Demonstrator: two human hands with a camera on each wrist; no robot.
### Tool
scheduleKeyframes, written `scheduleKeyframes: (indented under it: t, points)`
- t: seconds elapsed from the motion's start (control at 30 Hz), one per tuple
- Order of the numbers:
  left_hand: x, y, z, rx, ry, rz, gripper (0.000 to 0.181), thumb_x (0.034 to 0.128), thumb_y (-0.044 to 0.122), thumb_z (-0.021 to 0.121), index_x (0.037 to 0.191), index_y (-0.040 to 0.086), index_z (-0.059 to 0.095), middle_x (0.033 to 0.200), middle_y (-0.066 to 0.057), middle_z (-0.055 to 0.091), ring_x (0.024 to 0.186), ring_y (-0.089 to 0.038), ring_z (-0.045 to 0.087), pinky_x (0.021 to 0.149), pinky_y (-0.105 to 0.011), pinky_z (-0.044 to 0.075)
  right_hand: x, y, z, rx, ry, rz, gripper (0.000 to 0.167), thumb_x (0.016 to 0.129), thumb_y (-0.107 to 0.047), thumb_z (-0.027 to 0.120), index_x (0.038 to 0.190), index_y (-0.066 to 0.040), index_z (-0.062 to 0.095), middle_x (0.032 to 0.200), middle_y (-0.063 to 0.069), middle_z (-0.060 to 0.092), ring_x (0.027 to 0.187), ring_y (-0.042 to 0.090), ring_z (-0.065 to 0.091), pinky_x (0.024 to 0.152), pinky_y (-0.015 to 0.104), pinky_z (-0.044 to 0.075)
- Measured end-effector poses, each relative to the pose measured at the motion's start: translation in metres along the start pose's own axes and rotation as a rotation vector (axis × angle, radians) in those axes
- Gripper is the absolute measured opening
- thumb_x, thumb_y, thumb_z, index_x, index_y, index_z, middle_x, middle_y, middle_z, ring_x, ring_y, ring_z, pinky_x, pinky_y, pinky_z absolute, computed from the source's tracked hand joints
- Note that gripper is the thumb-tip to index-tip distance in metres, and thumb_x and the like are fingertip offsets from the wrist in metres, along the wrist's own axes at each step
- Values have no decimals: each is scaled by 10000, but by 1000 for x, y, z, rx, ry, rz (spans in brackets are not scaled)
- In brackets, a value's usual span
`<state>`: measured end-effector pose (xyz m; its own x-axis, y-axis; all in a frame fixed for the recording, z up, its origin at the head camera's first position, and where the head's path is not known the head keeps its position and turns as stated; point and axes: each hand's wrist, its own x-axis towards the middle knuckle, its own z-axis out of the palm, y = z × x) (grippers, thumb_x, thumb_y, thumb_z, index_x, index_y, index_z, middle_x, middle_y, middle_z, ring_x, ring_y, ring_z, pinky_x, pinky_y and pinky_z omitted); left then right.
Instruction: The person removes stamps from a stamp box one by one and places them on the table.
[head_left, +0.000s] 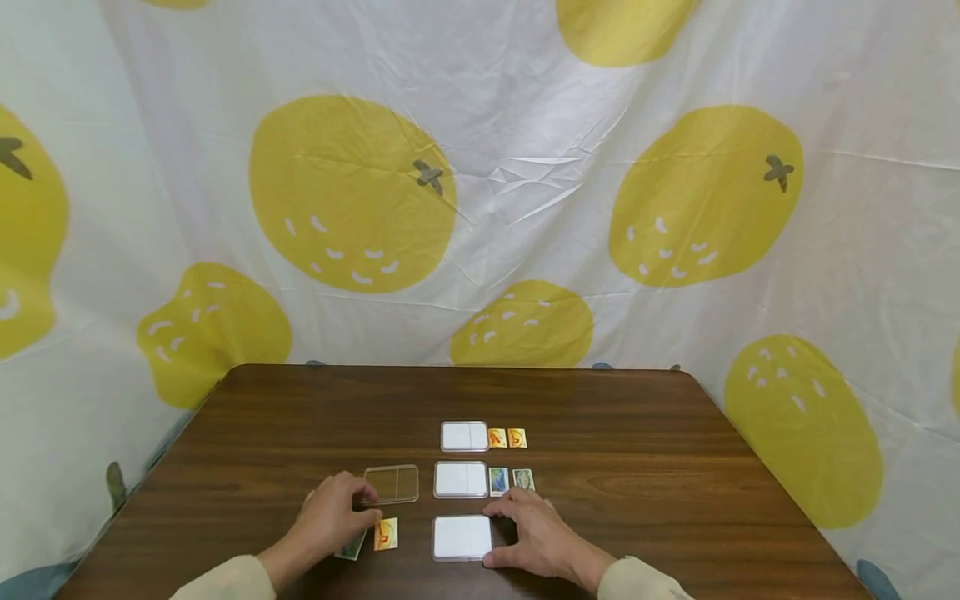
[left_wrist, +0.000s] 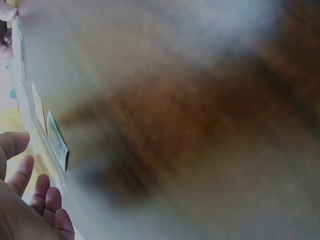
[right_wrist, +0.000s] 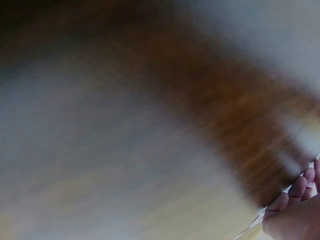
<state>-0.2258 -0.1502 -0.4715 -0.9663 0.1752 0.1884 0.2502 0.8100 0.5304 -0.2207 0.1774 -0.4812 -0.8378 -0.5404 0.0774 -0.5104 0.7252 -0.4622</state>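
In the head view my left hand (head_left: 330, 518) hovers with thumb and fingers apart, holding nothing. Its fingertips are beside a clear lid (head_left: 397, 483) and an orange stamp (head_left: 386, 535). A greenish stamp (head_left: 352, 547) lies partly under that hand. With thumb and fingers at its right-hand corners, my right hand (head_left: 536, 535) grips the nearest clear case with a white insert (head_left: 461, 537). The left wrist view shows the left hand (left_wrist: 32, 197) with fingers spread near a stamp with a perforated edge (left_wrist: 57, 142). Only part of the right hand (right_wrist: 295, 215) appears in the right wrist view.
Two more white-backed cases, a middle one (head_left: 461, 480) and a far one (head_left: 463, 436), stand in a column on the brown table (head_left: 637, 450). Blue-green stamps (head_left: 498, 481) lie right of the middle case, orange stamps (head_left: 517, 437) right of the far one. A lemon-print curtain (head_left: 525, 208) hangs behind.
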Motion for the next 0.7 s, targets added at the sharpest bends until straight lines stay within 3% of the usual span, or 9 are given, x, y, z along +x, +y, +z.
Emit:
scheduleKeyframes:
  t: [0.27,0.7]
  points:
    - [13,-4,-6,-39,18,-8,284,742,236,842,975,134,717,925,-2,626,868,-197,572,772,-517,415,0,-1,0,-4,14,-12,589,773,-548,787,1219,-183,666,1150,-55,556,1132,197,508,926,435,396]
    - [31,-18,-9,-142,-46,24,464,747,261,864,1120,50,685,1033,-56,624,970,-250,571,870,-536,428,0,0,2,-2,13,0,591,772,-544,790,1222,-182,665,1122,-86,550,1119,172,507,936,426,397]
